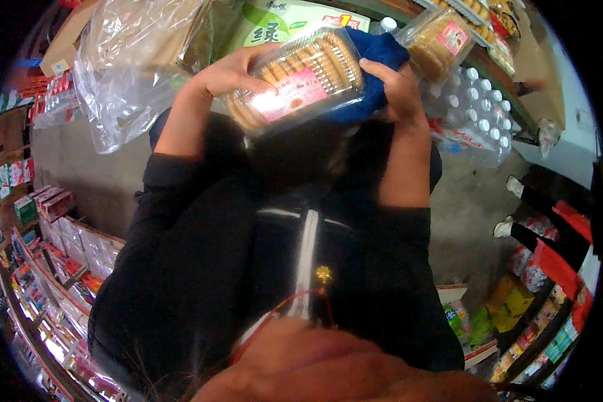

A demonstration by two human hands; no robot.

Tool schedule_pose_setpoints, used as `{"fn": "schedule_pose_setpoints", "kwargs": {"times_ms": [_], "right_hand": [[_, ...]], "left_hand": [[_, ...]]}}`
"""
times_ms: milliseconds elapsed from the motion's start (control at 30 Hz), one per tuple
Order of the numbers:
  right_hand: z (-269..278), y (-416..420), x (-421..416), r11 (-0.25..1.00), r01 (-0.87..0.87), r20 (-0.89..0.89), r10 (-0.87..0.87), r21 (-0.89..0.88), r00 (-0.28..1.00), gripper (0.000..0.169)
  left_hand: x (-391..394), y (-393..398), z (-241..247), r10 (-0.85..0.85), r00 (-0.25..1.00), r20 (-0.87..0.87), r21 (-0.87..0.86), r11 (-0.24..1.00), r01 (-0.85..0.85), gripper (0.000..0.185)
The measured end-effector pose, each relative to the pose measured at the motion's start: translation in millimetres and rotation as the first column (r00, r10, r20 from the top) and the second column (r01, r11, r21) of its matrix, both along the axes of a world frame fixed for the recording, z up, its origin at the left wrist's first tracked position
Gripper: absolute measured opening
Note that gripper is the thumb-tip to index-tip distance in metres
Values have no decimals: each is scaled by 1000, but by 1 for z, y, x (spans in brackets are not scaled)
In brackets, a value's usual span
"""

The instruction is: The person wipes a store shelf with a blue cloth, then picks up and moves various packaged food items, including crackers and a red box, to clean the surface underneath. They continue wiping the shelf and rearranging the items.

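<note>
A clear plastic clamshell pack of round biscuits (pixel 339 63), with a pink label bearing writing, is held tilted above my lap. My left hand (pixel 233 73) grips its left end, thumb lying over the lid by the label. At the right end, my right hand (pixel 397 88) holds a dark blue cloth (pixel 379 50) bunched against the pack, with the thumb near the pack's edge. The fingers of that hand are mostly hidden. Beyond the cloth lies another clear pack of biscuits (pixel 439 45), also pink-labelled.
A green and white printed carton (pixel 301 20) stands ahead, beside a clear plastic bag (pixel 115 100) over a cardboard box (pixel 145 30). Shrink-wrapped bottles (pixel 477 108) stand on the right. Stocked shelves (pixel 55 301) curve along the left. Another person's legs (pixel 537 201) show at right.
</note>
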State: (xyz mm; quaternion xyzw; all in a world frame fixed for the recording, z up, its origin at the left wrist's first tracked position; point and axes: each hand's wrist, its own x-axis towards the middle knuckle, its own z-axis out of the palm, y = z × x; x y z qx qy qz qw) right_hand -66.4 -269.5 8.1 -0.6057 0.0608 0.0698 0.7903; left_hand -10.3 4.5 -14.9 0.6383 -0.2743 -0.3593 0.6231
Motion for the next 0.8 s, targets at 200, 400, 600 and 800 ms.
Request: {"fn": "schedule_pose_setpoints", "kwargs": {"times_ms": [200, 400, 600, 800], "right_hand": [[-14, -7, 0, 972, -78, 8, 82, -221, 997, 33], [-7, 2, 1, 991, -17, 57, 24, -130, 998, 29], [-18, -3, 6, 989, 13, -20, -16, -148, 1000, 31], [0, 12, 6, 992, 42, 98, -31, -115, 995, 31]], "left_hand": [[-3, -5, 6, -61, 998, 31, 129, 990, 57, 80], [1, -6, 8, -66, 991, 120, 121, 991, 51, 81], [1, -6, 8, -51, 991, 124, 150, 988, 32, 76], [0, -5, 9, -7, 999, 40, 153, 988, 0, 69]]}}
